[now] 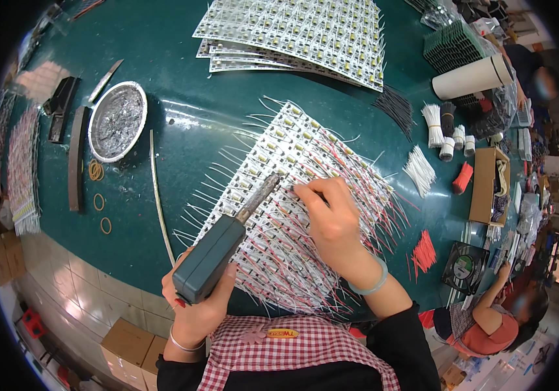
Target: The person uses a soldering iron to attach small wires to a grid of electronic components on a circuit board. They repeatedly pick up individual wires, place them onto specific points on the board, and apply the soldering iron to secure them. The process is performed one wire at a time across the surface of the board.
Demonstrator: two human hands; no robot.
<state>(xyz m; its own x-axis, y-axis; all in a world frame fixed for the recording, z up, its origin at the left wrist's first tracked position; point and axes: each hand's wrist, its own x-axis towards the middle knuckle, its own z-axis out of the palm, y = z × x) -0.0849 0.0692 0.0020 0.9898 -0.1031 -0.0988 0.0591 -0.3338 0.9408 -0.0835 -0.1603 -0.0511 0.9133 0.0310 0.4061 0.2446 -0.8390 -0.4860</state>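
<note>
My left hand is wrapped round the dark green body of a soldering gun. Its metal tip reaches up and right to the middle of a white circuit board panel that lies slantwise on the table. Small components dot this panel; white wires stick out along its left side, and red wires cover much of its right and lower part. My right hand rests over the panel just right of the tip, thumb and forefinger pinched together. Whatever is between those fingers is too small to make out.
A stack of similar panels lies at the far side of the green table. Left stands a round bowl of silvery scraps, near rubber bands. Right are white wires, red wires, a fan and a co-worker.
</note>
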